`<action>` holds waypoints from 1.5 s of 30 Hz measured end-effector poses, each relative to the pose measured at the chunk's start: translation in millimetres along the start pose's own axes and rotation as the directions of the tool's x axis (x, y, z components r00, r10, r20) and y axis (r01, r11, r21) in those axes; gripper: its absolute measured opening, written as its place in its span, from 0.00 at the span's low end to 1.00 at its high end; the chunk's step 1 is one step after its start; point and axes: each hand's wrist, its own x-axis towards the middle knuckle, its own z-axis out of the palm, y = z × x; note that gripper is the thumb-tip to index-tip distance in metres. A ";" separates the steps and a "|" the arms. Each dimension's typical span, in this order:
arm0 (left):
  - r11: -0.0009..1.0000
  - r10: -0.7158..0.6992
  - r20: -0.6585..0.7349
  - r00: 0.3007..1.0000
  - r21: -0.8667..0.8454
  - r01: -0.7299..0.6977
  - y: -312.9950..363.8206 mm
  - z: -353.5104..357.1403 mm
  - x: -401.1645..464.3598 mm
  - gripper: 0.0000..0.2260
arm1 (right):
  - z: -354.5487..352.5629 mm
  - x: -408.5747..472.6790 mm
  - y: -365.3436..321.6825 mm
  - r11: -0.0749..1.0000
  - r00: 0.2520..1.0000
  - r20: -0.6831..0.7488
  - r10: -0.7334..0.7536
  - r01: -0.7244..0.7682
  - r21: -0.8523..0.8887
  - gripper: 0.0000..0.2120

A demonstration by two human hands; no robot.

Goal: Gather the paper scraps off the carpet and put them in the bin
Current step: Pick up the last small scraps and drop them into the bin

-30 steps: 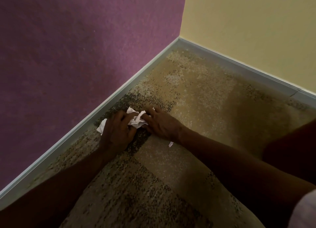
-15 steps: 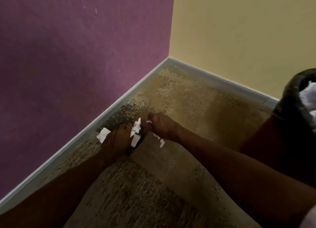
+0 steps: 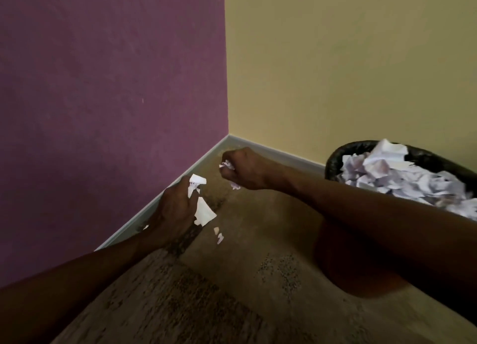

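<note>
Gripping a bunch of white paper scraps [image 3: 200,204], the left hand [image 3: 175,212] is raised over the carpet [image 3: 258,279] close to its left edge, where a grey skirting board [image 3: 144,214] runs under the purple wall [image 3: 103,111]. Its fingers are curled round the paper, and torn pieces stick out above and below the fist, the largest hanging down on the inner side. Just right of that hand and lower, two small loose scraps [image 3: 219,234] show pale against the carpet; whether they lie on it or are in the air cannot be told. Further right and nearer the far corner of the carpet, the right hand [image 3: 242,169] is closed into a tight fist on a smaller crumpled wad [image 3: 227,165], with a bit of paper poking out at the front of the fist and another bit under it. The two hands are near each other but apart. At the carpet's right edge, against the yellow wall [image 3: 348,72], stands the bin [image 3: 343,154], lined with a black bag and heaped above its rim with crumpled white paper [image 3: 402,173]. The right forearm crosses in front of the bin, so the lower part of it is hidden
</note>
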 end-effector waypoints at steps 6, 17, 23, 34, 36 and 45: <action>0.986 0.115 -0.103 0.988 -0.107 -0.125 74.8 -6.1 31.0 0.10 | -69.6 -48.0 1.8 0.997 0.999 -0.037 0.022 -0.025 -0.073 0.12; 0.893 0.157 -0.155 0.975 -0.399 -0.207 251.1 5.7 60.1 0.13 | -201.2 -150.7 46.5 0.945 0.943 -0.232 0.239 -0.280 -0.168 0.12; 0.858 0.154 0.048 0.987 -0.501 -0.109 326.4 51.5 45.2 0.14 | -223.3 -197.5 78.4 0.817 0.841 -0.105 0.530 -0.540 -0.200 0.13; 0.976 0.176 0.492 0.853 -0.202 -0.084 338.6 89.4 36.7 0.37 | -216.2 -230.5 107.9 0.582 0.579 0.081 0.812 -0.812 -0.031 0.16; 0.960 0.199 0.473 0.858 -0.269 -0.075 339.6 84.2 40.6 0.37 | -215.2 -228.6 108.5 0.606 0.606 0.023 0.795 -0.795 -0.016 0.16; 0.820 0.231 0.436 0.869 -0.568 0.067 334.8 72.4 53.7 0.27 | -204.9 -218.9 106.1 0.687 0.687 -0.049 0.725 -0.726 -0.030 0.16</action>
